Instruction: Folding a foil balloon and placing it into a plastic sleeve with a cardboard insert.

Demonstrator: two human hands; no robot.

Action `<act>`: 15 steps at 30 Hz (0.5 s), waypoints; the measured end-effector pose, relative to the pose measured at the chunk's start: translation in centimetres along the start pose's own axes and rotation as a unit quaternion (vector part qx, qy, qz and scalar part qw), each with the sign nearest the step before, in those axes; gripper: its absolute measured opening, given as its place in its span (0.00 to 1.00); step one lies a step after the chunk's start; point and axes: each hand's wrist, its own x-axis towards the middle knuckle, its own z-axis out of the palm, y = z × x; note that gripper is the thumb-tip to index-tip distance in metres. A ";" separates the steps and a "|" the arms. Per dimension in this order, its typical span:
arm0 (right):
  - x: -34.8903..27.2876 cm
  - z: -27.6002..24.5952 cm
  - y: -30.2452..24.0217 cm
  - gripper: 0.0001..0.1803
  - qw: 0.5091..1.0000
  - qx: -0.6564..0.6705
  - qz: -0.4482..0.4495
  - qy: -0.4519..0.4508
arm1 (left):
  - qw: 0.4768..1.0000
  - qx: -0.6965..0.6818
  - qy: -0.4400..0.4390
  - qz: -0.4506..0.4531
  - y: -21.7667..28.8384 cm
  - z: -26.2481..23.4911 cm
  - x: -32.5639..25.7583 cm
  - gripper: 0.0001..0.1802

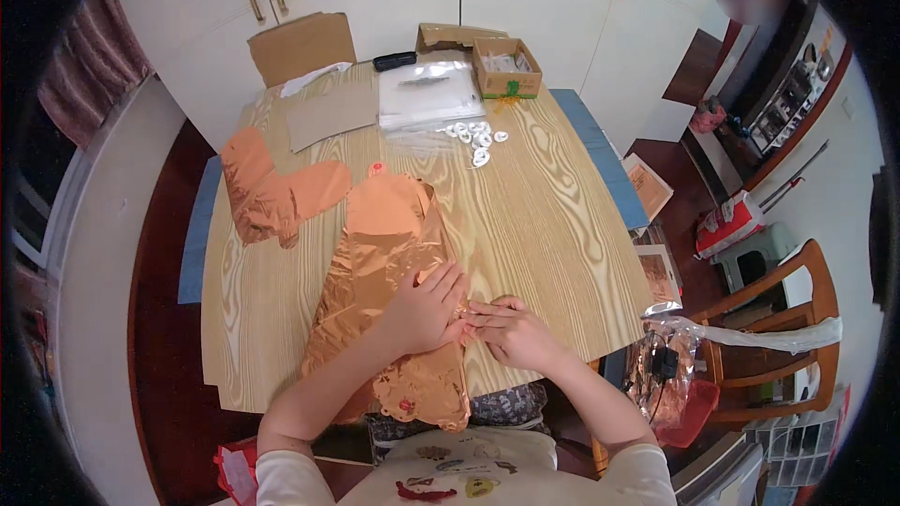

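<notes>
A large copper-coloured foil balloon (361, 267), flat and creased, lies before me and hangs over the table's near edge. My left hand (427, 311) rests flat on its right part, fingers stretched out together. At the balloon's right edge is my right hand (514, 335), its fingers bent and pinching the foil beside the left hand. The exact pinch is partly hidden by the fingers. Left of the large balloon lies a smaller, heart-like copper foil piece (267, 189), also flat. A small red and white tab (377, 169) shows at the large balloon's far end.
Toward the back of the wood-grain table (534, 225) are several white ribbon coils (480, 139), clear plastic sleeves (427, 98), a grey board (328, 119), a black case (394, 61) and a cardboard box (506, 68). A wooden chair (820, 319) stands at the right.
</notes>
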 end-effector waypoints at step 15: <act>0.0 0.0 0.1 0.09 1.000 0.009 -0.011 0.008 | 0.982 0.054 -0.140 -0.117 -3.3 -1.1 6.0 0.40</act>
